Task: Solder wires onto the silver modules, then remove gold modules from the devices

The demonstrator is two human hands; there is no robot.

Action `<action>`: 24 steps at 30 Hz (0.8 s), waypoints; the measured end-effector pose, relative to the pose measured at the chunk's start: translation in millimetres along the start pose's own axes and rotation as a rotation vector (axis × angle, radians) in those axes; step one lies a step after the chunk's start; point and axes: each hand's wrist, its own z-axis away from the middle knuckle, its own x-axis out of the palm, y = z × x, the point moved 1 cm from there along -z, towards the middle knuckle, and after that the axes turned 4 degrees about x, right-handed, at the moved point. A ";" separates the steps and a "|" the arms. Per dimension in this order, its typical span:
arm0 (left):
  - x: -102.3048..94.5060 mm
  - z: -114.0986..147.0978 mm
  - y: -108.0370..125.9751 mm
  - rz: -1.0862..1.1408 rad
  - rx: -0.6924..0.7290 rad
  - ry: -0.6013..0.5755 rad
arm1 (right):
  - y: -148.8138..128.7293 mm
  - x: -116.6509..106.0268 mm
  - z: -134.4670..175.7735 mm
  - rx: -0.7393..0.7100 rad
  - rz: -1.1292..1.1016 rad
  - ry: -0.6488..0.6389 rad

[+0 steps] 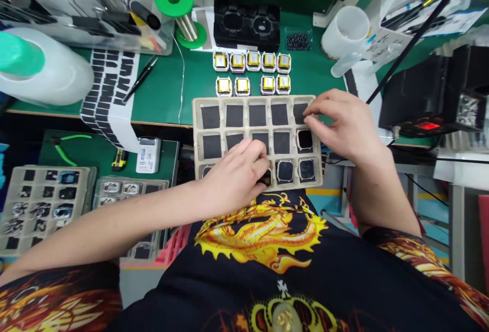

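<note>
A beige compartment tray [245,131] lies in front of me, its compartments lined with dark foam pads [257,115]. In its front row, my left hand [240,171] has curled fingers around a dark watch screen [267,178], mostly covered by the hand. Watch screens in pale frames [284,170] sit to the right of it, and one more [304,139] is in the middle row. My right hand [340,120] reaches over the tray's right edge. Its thumb and index finger pinch together at the far right compartment; what is between them is hidden.
Behind the tray stand two rows of watch cases with yellow-edged batteries [253,60]. A solder spool [187,26], black box [246,24] and white cup [346,31] are farther back. More trays [93,176] lie lower left; a white bottle [49,72] stands left.
</note>
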 end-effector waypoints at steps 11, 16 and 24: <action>0.2 6.5 8.2 -0.092 0.068 0.036 | 10.7 1.6 31.8 -0.075 0.174 -0.178; -1.1 7.3 9.3 0.090 0.053 0.099 | 5.9 4.4 38.5 -0.097 0.248 -0.150; -67.4 -3.5 -50.2 0.051 -0.153 0.504 | 10.4 8.5 40.4 -0.152 0.281 -0.149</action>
